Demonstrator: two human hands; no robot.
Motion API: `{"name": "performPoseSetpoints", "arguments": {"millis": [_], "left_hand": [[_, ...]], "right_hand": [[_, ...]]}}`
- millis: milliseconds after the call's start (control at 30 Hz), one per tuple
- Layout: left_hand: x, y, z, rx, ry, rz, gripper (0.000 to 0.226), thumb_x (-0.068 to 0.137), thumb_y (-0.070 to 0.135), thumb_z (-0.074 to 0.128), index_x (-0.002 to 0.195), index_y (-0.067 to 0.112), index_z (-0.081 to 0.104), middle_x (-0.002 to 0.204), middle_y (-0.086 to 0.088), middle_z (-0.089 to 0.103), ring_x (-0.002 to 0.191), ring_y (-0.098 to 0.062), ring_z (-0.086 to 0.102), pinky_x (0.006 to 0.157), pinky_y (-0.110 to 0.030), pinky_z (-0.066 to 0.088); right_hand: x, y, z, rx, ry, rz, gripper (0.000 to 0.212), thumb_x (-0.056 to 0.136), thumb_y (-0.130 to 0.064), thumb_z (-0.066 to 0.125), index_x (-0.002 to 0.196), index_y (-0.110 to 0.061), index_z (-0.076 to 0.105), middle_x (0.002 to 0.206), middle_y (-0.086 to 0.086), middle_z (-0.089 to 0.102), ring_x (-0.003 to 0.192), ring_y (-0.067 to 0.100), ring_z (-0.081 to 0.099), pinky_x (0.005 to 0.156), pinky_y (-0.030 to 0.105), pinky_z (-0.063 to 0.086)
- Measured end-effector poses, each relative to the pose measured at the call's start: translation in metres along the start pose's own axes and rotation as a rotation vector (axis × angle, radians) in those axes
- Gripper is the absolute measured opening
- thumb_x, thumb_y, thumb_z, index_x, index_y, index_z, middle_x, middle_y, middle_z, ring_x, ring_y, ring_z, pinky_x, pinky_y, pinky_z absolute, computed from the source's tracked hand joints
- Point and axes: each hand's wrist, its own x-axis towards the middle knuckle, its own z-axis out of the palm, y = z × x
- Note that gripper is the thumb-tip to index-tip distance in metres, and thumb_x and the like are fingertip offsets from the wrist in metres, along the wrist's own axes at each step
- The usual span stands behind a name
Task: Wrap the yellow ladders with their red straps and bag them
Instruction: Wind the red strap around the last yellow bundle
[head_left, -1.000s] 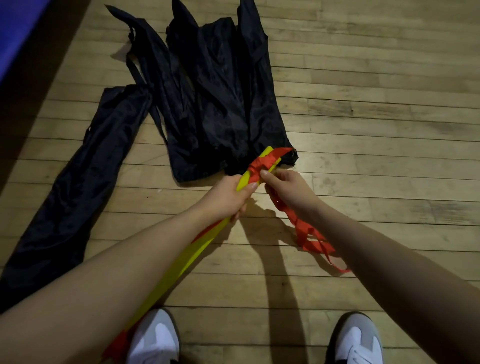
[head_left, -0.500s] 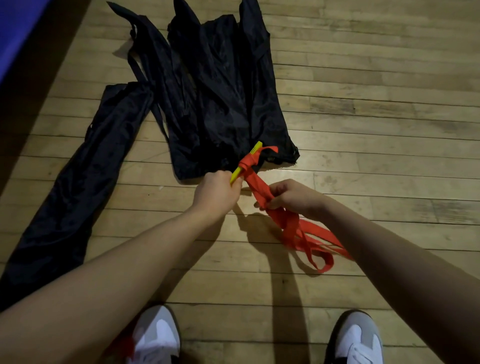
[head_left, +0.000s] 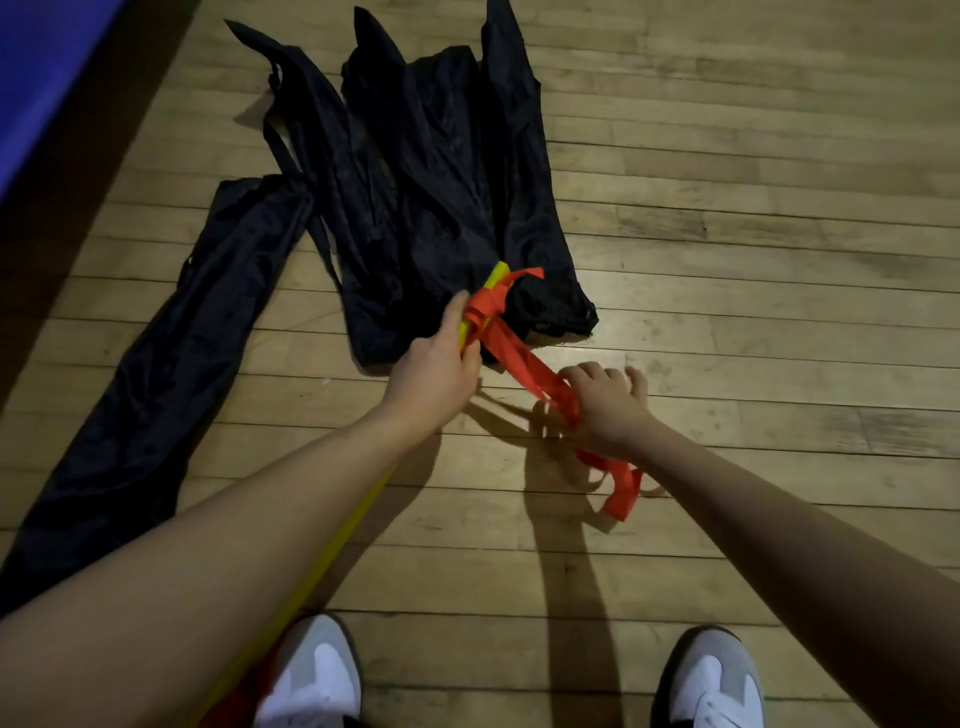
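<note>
As our right hand (head_left: 605, 402) drew the red strap (head_left: 524, 364) down taut, our left hand (head_left: 434, 374) gripped the yellow ladder (head_left: 493, 278), cinching another wrap.

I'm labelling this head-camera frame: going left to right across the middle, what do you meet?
Long black bag → left hand gripping the yellow ladder → red strap → right hand → bare wooden floor.
</note>
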Motion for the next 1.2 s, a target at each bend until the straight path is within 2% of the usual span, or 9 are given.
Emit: {"name": "performPoseSetpoints", "arguments": {"millis": [100,200,300,400,567,733,867,1067,1200], "left_hand": [[-0.006,0.004,0.003,-0.022,-0.03,0.047,0.05,0.1,0.031,0.044,0.146,0.033,0.026,0.076,-0.002,0.058,0.066,-0.024,0.059,0.063,-0.038,0.049],[-0.01,0.006,0.004,-0.06,-0.075,0.063,0.042,0.099,0.033,0.045,0.139,0.035,0.033,0.078,-0.003,0.061,0.066,-0.021,0.061,0.063,-0.038,0.051],[-0.013,0.006,0.002,-0.112,-0.105,0.096,0.037,0.099,0.034,0.046,0.135,0.035,0.037,0.079,-0.003,0.063,0.07,-0.02,0.063,0.069,-0.045,0.055],[-0.012,0.003,-0.002,-0.091,-0.085,0.086,0.039,0.099,0.035,0.045,0.138,0.032,0.037,0.08,-0.002,0.061,0.068,-0.019,0.062,0.066,-0.04,0.054],[-0.015,0.003,0.001,-0.001,-0.034,0.025,0.035,0.1,0.033,0.044,0.131,0.017,0.043,0.081,-0.001,0.056,0.067,-0.019,0.058,0.061,-0.037,0.048],[-0.014,0.003,0.005,0.08,0.01,-0.01,0.021,0.098,0.023,0.047,0.114,0.011,0.054,0.1,-0.008,0.06,0.086,-0.026,0.06,0.072,-0.041,0.051],[-0.015,0.005,0.008,0.109,0.043,0.013,0.026,0.098,0.021,0.044,0.115,0.009,0.058,0.107,-0.011,0.057,0.098,-0.03,0.056,0.077,-0.039,0.045],[-0.019,0.006,0.005,-0.08,-0.07,-0.061,0.027,0.096,0.028,0.049,0.115,0.01,0.052,0.105,-0.007,0.047,0.093,-0.023,0.052,0.075,-0.031,0.038],[-0.022,0.008,-0.002,-0.117,-0.231,-0.056,0.025,0.101,0.025,0.039,0.118,0.006,0.042,0.113,-0.011,0.037,0.109,-0.025,0.043,0.086,-0.033,0.034]], "right_hand": [[0.002,-0.012,-0.005,0.417,0.117,-0.121,0.067,0.084,-0.027,0.064,0.143,-0.017,0.033,0.144,0.001,0.042,0.137,0.02,0.032,0.118,0.045,0.0],[0.006,-0.025,-0.009,0.877,0.089,-0.136,0.071,0.075,-0.033,0.063,0.14,-0.018,0.037,0.135,-0.002,0.051,0.129,0.017,0.043,0.113,0.044,0.028],[0.005,-0.03,-0.015,1.131,-0.025,-0.11,0.052,0.089,-0.022,0.065,0.136,-0.016,0.044,0.121,0.002,0.06,0.111,0.015,0.057,0.092,0.029,0.047],[0.002,-0.032,-0.017,1.064,-0.053,-0.162,0.024,0.097,-0.019,0.055,0.114,-0.003,0.061,0.094,0.005,0.065,0.081,0.011,0.059,0.072,0.024,0.047],[-0.001,-0.041,-0.018,1.167,-0.123,-0.186,0.018,0.1,-0.015,0.049,0.092,0.0,0.057,0.062,0.002,0.049,0.051,0.011,0.041,0.049,0.022,0.035],[-0.002,-0.048,-0.021,1.098,-0.019,-0.198,0.041,0.093,-0.037,0.06,0.084,0.003,0.059,0.057,-0.005,0.041,0.051,0.007,0.035,0.048,0.018,0.028],[0.001,-0.057,-0.022,1.043,0.178,-0.208,0.039,0.093,-0.032,0.061,0.073,0.002,0.061,0.056,0.001,0.044,0.052,0.008,0.039,0.052,0.024,0.032],[-0.001,-0.049,-0.024,1.223,0.05,-0.234,0.028,0.1,-0.024,0.051,0.077,-0.008,0.055,0.058,0.002,0.039,0.051,0.009,0.033,0.047,0.021,0.026],[-0.004,-0.045,-0.022,1.235,0.008,-0.246,0.028,0.102,-0.021,0.045,0.081,-0.01,0.061,0.061,0.002,0.044,0.054,0.008,0.037,0.052,0.021,0.03]]}}
